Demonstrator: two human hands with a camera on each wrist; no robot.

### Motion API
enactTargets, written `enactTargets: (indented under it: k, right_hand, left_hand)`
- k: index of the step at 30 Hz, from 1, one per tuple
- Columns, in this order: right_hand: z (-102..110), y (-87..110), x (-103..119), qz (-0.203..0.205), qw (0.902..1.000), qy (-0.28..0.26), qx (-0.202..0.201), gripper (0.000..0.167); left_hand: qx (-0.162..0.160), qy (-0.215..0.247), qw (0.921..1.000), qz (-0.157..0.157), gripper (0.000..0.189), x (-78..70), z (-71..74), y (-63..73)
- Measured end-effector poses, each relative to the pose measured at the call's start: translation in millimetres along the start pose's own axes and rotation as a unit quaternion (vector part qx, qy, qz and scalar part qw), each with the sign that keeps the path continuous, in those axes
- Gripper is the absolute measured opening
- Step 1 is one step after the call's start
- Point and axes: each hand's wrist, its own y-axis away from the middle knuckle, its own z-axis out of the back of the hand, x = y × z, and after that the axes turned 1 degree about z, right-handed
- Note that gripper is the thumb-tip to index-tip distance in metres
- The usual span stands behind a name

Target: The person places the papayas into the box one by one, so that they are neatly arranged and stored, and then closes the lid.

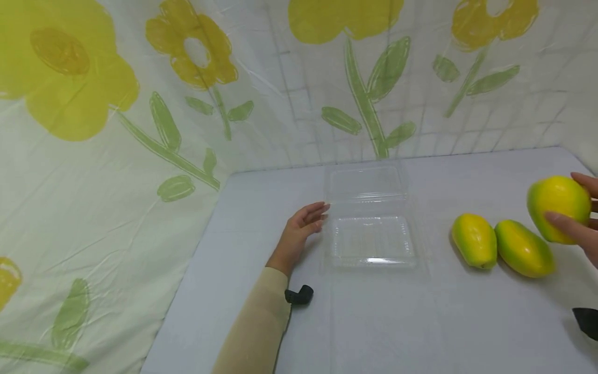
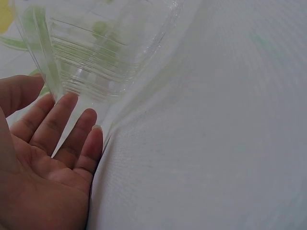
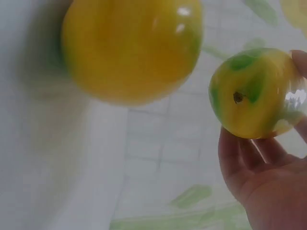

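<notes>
At the right edge of the head view my right hand (image 1: 581,223) grips a yellow-green papaya (image 1: 558,208), thumb on one side and fingers on the other. The right wrist view shows its stem end (image 3: 254,93), with fingers curved beneath. Two more papayas, one upright (image 1: 475,241) and one slanted (image 1: 524,249), lie side by side on the table to the left of that hand. My left hand (image 1: 303,227) rests beside a clear plastic container (image 1: 374,259) with its lid (image 1: 366,182) folded back. Its fingers are relaxed, fingertips right at the container's left edge.
A white-covered table (image 1: 397,327) spreads under everything. Behind and to the left hangs a flower-printed curtain (image 1: 280,119). A black wrist-camera piece (image 1: 300,295) juts out from the left wrist, and another black piece (image 1: 586,322) shows at the lower right.
</notes>
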Motion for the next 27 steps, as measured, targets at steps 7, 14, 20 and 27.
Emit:
enactTargets:
  k: [7,14,20,27]
  right_hand:
    - [-4.2,4.4,24.2,0.077,0.9965,-0.029,0.015,0.079]
    - [-6.6,11.7,50.9,0.098,0.9925,-0.033,0.065,0.082]
    - [-12.8,9.9,66.0,0.138,0.9851,-0.057,0.086,0.082]
    - [-22.5,7.5,83.1,0.223,0.9657,-0.100,0.088,0.080]
  left_hand:
    - [-0.002,0.002,1.0000,-0.001,0.049,0.2,0.4,-0.4]
    - [0.003,0.004,1.0000,-0.003,0.049,-0.1,-0.2,0.7]
    - [0.001,0.011,0.9999,0.000,0.049,1.7,0.8,-0.2]
    - [0.001,0.004,1.0000,-0.001,0.048,2.6,0.5,-0.5]
